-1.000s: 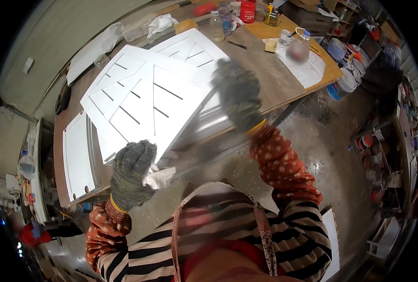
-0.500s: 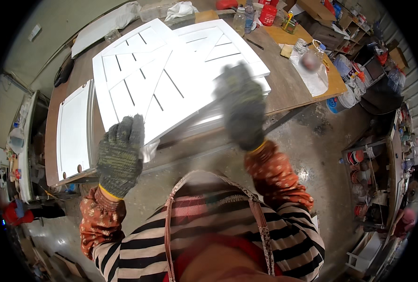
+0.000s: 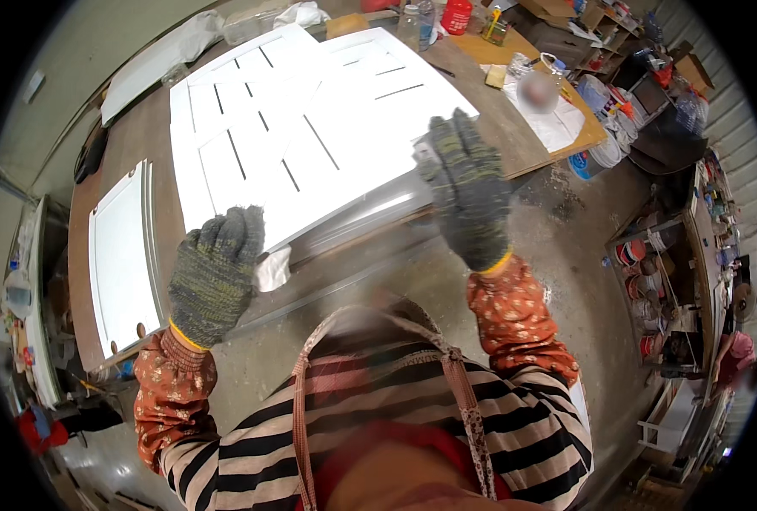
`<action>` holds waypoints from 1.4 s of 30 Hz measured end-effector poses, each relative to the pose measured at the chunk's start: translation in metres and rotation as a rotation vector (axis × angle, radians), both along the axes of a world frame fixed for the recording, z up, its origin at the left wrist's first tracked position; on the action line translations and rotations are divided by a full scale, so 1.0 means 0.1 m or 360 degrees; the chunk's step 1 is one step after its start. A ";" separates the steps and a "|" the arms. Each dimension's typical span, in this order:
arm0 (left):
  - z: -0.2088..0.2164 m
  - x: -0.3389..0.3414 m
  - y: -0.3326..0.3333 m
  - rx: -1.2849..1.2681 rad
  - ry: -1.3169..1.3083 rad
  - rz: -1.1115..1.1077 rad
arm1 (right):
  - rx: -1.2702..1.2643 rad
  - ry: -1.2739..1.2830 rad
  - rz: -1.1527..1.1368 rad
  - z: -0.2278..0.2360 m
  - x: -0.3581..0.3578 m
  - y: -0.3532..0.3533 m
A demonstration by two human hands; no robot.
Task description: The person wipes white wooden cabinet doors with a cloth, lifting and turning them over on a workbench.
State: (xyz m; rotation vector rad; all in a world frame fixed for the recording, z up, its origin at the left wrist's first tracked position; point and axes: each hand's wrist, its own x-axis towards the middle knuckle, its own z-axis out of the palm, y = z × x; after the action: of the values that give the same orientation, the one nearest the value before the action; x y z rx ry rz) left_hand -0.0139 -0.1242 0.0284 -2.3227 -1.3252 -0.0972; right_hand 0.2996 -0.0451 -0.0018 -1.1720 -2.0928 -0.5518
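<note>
A white panel [image 3: 263,183] with dark slots lies on the workbench, its near corner pointing toward me. My left hand [image 3: 215,277], in a dark green knit glove, rests at that panel's near left edge with its fingers laid forward, close together; the thumb is hidden. A second slotted white panel [image 3: 395,72] lies partly under the first, on further white pieces [image 3: 378,217]. At its right near corner is my right hand [image 3: 466,192], gloved alike, fingers stretched forward. A small pale patch shows beside its index finger; I cannot make out what it is.
A narrow white panel [image 3: 123,255] lies at the bench's left. Bottles [image 3: 409,27], a red container [image 3: 457,15] and a white cloth [image 3: 557,128] stand or lie at the far right. A crumpled white scrap [image 3: 273,271] hangs near the bench edge. Shelves with tubs [image 3: 630,251] stand right.
My right hand, blurred over the panels before, is now sharper and farther right at the corner. The left hand stays at the panel edge. The whole view has shifted slightly.
</note>
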 end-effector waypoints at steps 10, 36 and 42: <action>0.05 0.41 -0.18 -0.0136 0.0042 0.0206 | 0.0299 0.0619 0.0172 -0.54 0.20 0.09; -0.19 0.98 0.45 0.0172 -0.0022 0.0408 | -0.0359 -0.0434 0.0936 0.24 0.36 0.81; -0.15 0.98 0.45 0.0295 -0.0022 0.0341 | -0.0656 -0.0351 0.1064 0.32 0.44 0.68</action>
State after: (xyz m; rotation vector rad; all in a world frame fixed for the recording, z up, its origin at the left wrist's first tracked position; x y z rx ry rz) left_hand 0.0844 -0.0790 0.0135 -2.0190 -1.4959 -0.1603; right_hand 0.3439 0.0228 0.0307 -0.5475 -2.6843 0.0756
